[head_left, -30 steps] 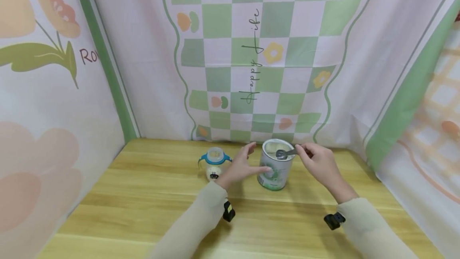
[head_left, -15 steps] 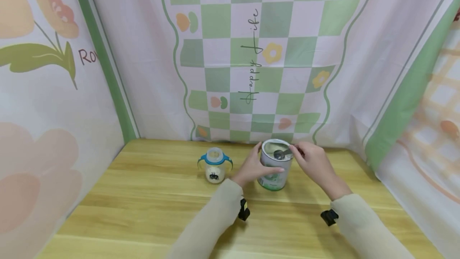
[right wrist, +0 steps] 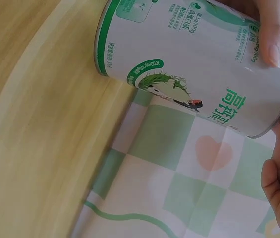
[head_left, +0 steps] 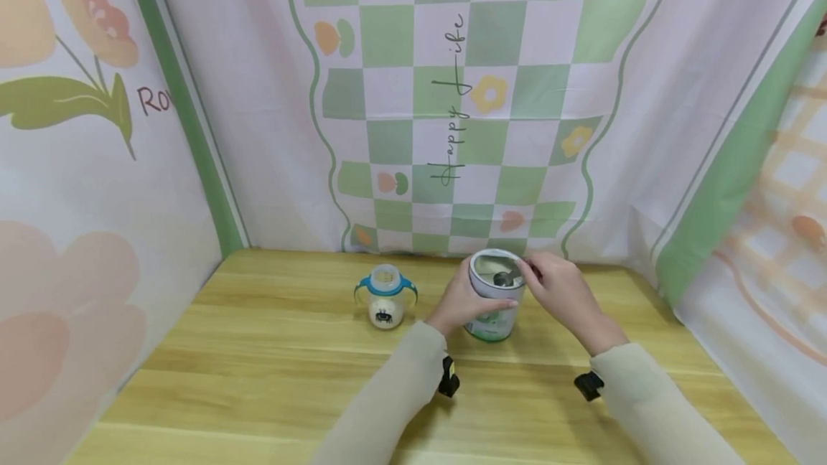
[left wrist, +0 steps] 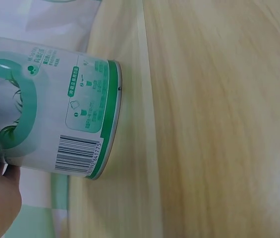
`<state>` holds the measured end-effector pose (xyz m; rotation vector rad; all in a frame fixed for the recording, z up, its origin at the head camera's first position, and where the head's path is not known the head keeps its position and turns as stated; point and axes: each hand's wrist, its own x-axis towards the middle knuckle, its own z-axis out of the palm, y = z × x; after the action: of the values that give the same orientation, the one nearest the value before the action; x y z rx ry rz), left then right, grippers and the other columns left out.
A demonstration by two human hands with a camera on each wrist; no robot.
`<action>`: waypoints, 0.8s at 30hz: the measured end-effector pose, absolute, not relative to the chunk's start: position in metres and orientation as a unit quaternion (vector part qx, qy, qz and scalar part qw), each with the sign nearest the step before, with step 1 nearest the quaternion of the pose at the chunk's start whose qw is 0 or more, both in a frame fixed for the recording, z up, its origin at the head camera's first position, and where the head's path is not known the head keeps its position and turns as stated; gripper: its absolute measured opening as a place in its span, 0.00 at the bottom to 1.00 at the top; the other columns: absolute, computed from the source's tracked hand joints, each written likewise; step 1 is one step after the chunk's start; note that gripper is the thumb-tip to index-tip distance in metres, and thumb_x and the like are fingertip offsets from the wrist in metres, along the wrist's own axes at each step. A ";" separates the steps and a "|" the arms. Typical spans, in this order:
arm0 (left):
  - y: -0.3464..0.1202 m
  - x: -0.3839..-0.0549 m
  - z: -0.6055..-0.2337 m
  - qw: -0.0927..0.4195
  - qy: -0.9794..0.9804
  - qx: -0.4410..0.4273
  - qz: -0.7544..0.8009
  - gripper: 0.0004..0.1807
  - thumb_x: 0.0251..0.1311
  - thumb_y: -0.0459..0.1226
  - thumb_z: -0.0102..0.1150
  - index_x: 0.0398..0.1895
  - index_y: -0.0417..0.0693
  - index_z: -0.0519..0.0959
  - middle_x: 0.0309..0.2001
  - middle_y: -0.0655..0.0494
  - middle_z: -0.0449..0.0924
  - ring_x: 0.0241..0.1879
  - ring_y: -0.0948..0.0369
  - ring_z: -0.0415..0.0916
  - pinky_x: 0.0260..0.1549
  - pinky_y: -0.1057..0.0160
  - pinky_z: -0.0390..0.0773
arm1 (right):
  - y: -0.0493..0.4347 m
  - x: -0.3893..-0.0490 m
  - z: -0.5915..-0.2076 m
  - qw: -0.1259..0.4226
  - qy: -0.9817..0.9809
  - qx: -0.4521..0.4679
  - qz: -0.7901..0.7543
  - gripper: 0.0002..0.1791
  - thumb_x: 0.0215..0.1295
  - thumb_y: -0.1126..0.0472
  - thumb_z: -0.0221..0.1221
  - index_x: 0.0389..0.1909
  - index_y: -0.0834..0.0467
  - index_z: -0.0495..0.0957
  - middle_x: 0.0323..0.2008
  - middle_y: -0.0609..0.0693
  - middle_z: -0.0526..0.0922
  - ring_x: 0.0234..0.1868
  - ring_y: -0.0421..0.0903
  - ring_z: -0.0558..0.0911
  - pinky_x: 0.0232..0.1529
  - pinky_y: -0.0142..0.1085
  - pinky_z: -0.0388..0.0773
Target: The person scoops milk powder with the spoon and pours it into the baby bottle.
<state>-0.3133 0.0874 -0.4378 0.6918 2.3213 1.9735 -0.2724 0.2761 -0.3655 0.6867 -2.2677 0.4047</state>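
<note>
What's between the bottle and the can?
In the head view: the left hand, gripping the can; between that hand and the bottle, a bare strip of tabletop.

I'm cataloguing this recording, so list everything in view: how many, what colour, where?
can: one, white and green, on the table
scoop: one, grey, at the can's open top
bottle: one, clear with blue handles, on the table, left of the can
table: one, wood-toned, under can and bottle
printed cloth: panels uncounted, mainly white and green, behind and beside the table
left hand: one, bare, holding the can
right hand: one, bare, pinching the scoop
sleeves: two, beige, on both arms
</note>
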 end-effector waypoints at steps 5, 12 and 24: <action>0.086 -0.313 -0.436 0.006 0.739 0.231 0.633 0.52 0.42 0.49 0.83 0.71 0.64 0.62 0.58 0.68 0.71 0.54 0.65 0.74 0.54 0.60 0.74 | 0.275 -0.276 -0.362 0.359 -0.882 0.275 0.134 0.12 0.67 0.67 0.64 0.24 0.57 0.73 0.20 0.46 0.73 0.20 0.42 0.69 0.20 0.37 0.69; 0.085 -0.313 -0.436 0.010 0.737 0.229 0.636 0.52 0.42 0.47 0.84 0.71 0.62 0.62 0.58 0.66 0.72 0.53 0.65 0.74 0.53 0.61 0.75 | 0.271 -0.276 -0.356 0.354 -0.883 0.287 0.110 0.14 0.65 0.68 0.64 0.23 0.57 0.72 0.19 0.45 0.71 0.19 0.42 0.68 0.21 0.38 0.69; 0.084 -0.310 -0.432 0.030 0.739 0.216 0.638 0.51 0.44 0.47 0.82 0.71 0.62 0.61 0.58 0.63 0.73 0.51 0.67 0.75 0.52 0.60 0.76 | 0.262 -0.279 -0.343 0.272 -0.902 0.322 0.097 0.16 0.65 0.67 0.65 0.21 0.55 0.71 0.18 0.42 0.67 0.19 0.39 0.65 0.22 0.36 0.66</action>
<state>-0.3097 0.0841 -0.4321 0.6661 2.2773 1.9655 -0.2793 0.2623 -0.3434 0.8673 -2.4271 0.2609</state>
